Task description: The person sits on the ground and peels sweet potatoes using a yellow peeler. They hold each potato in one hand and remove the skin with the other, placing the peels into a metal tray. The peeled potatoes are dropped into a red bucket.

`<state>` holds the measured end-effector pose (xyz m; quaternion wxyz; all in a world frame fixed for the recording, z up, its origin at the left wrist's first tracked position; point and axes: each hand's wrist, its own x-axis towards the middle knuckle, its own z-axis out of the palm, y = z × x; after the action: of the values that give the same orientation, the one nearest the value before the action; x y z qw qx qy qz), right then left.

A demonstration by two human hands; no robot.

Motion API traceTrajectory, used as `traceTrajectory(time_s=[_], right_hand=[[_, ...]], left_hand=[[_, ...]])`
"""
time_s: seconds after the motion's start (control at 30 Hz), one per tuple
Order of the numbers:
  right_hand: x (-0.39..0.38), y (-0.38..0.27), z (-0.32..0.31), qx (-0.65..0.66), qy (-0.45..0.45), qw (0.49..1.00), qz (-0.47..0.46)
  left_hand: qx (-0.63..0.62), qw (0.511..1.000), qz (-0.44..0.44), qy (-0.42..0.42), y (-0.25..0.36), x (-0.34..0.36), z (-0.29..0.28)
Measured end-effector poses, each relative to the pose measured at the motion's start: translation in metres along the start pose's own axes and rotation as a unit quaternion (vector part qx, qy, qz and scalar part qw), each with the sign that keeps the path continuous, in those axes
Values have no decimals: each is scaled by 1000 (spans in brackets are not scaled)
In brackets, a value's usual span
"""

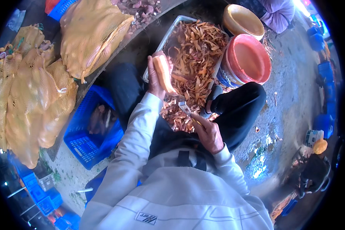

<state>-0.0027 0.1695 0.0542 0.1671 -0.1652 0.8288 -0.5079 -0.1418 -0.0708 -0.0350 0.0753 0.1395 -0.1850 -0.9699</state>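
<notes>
My left hand (pixel 154 78) grips a long sweet potato (pixel 163 73), held nearly upright above a heap of peelings. Much of its side is bare pale orange, with reddish skin left at the top. Closed around a handle, my right hand (pixel 209 135) holds a peeler (pixel 185 109) whose metal head points up and left, apart from the sweet potato. Beneath both hands, orange and reddish peelings (pixel 199 53) fill a pale rectangular tub (pixel 165 37) and spill over between my legs.
Left of my leg stands a blue crate (pixel 80 147) with several sweet potatoes (pixel 99 119) inside. Full yellow mesh sacks (pixel 30 99) lie farther left. A pink-rimmed bucket (pixel 249 57) and a yellowish basin (pixel 243 21) stand right of the tub. Wet concrete floor (pixel 283 96) extends right.
</notes>
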Motion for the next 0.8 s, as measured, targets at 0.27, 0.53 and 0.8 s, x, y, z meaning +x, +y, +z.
traceTrajectory(time_s=[0.27, 0.53, 0.8], right_hand=[[85, -28, 2, 69, 118, 990, -29], [109, -21, 24, -13, 125, 988, -87], [30, -13, 16, -10, 57, 994, -91]], left_hand=[[82, 994, 48, -60, 2, -23, 23], [157, 987, 28, -11, -4, -29, 23], [85, 996, 23, 12, 8, -15, 17]])
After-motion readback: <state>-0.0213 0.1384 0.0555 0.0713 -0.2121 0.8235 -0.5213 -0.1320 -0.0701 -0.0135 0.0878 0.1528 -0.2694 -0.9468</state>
